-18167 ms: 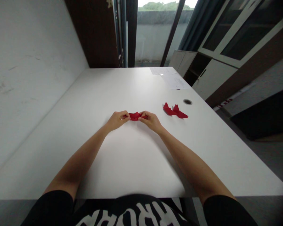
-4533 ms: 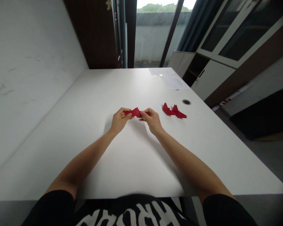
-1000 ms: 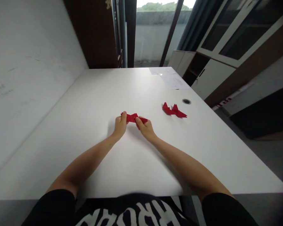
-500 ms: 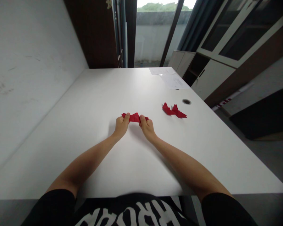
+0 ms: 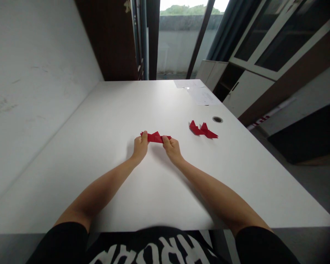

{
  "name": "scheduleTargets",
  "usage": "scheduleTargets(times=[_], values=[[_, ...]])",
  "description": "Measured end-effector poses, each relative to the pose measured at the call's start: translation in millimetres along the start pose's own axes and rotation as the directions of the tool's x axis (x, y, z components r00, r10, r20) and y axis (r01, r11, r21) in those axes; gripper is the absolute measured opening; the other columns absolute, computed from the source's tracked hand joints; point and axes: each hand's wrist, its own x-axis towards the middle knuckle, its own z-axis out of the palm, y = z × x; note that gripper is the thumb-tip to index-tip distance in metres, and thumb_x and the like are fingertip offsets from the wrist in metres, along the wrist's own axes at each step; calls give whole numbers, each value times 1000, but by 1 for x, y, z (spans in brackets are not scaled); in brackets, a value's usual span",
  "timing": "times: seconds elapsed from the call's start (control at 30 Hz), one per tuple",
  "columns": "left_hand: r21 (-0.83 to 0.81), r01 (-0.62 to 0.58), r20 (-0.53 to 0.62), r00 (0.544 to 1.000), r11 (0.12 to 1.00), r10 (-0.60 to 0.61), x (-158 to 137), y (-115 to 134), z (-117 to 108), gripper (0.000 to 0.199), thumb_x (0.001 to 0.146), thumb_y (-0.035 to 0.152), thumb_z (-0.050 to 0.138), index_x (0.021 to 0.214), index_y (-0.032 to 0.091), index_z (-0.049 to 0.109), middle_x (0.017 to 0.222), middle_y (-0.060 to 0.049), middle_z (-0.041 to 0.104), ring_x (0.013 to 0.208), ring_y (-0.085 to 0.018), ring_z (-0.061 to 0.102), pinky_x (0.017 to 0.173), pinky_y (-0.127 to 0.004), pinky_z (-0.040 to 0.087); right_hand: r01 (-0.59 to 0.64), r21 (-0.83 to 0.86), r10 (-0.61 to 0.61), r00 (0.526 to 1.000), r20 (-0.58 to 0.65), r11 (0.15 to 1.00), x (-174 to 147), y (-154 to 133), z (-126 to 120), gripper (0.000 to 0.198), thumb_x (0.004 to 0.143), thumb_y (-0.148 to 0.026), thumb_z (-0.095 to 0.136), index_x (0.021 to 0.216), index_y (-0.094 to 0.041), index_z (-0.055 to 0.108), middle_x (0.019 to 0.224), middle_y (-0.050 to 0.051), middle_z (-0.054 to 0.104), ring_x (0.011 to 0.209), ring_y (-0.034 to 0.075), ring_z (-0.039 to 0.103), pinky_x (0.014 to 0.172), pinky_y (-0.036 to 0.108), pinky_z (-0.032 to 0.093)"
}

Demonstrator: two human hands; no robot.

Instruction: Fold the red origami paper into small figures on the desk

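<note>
Stretched between my two hands is a piece of folded red paper (image 5: pixel 155 137), with a small peak standing up at its middle. My left hand (image 5: pixel 140 145) pinches its left end, thumb on top. The right end is gripped by my right hand (image 5: pixel 172 148), with the thumb laid across it and a pointed tip showing past the fingers. The fingers underneath are mostly hidden. To the right, apart from both hands, a second folded red paper piece (image 5: pixel 203 130) with several pointed tips lies on the white table (image 5: pixel 121 110).
White paper sheets (image 5: pixel 203 96) lie at the table's far right corner. A round cable hole (image 5: pixel 217 119) sits near the right edge. A white wall (image 5: pixel 38 73) borders the left side. Cabinets (image 5: pixel 249 91) stand beyond the right edge, and a glass door (image 5: pixel 178 44) is behind.
The folded red paper has shifted slightly left. My left hand has moved a little left with it, while my right hand stays nearly in place. The second red piece lies unmoved.
</note>
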Motion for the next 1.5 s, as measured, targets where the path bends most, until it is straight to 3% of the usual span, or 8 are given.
scheduleTargets(times=[0.3,0.63,0.83,1.03,1.13,1.23,1.4,1.5], values=[[-20,24,26,999,1000,-24,8,-1,-5,53,91,63,53,61,20,47,54,4,39,50,-10,34,50,-26,26,49,-85,-50,999,-16,995,7,11,-6,61,92,-68,47,53,-23,35,52,-4,34,51,11,29,49,28,21],[-32,54,114,992,998,-50,14,-12,-10,44,91,57,56,70,21,46,58,7,36,51,-10,32,48,-22,24,76,-91,-68,994,87,993,16,17,-14,51,90,-63,54,62,-21,56,55,-3,50,52,11,43,52,26,32],[118,-5,134,991,993,-11,28,-31,-16,44,95,54,50,67,21,47,57,5,38,52,-11,34,50,-25,25,40,-135,-7,972,235,990,25,20,-22,44,91,-54,56,65,-19,58,58,-2,59,55,11,48,58,25,37],[211,-74,174,984,975,37,34,-37,-19,42,98,52,43,69,21,46,57,3,42,54,-13,40,52,-25,29,61,-219,-9,973,230,974,33,18,-33,31,90,-48,57,75,-21,59,61,-4,58,57,13,51,58,26,37],[164,-17,158,987,986,-9,37,-39,-21,38,99,50,37,81,21,54,59,3,49,53,-13,43,52,-24,33,121,-368,-69,986,151,922,38,22,-52,33,92,-49,55,74,-21,58,62,-3,59,58,14,50,56,26,34],[215,-7,224,974,977,-42,41,-42,-24,31,95,44,42,84,20,58,60,3,52,53,-12,45,52,-23,34,96,-580,-165,984,-67,809,45,31,-84,38,95,-50,51,74,-20,62,65,0,62,59,15,51,59,28,32],[376,-163,378,926,912,9,43,-44,-31,27,92,38,45,82,20,62,62,3,55,56,-13,47,54,-25,32,-136,-830,-161,952,-260,541,48,47,-130,44,101,-48,45,85,-15,69,74,8,69,67,18,56,65,31,35],[458,-272,443,895,846,48,42,-41,-40,28,92,38,45,82,21,64,64,3,56,58,-14,48,56,-26,31,-183,-859,-111,958,-266,478,46,52,-139,41,100,-47,48,88,-15,70,81,11,72,74,21,62,69,31,38]])
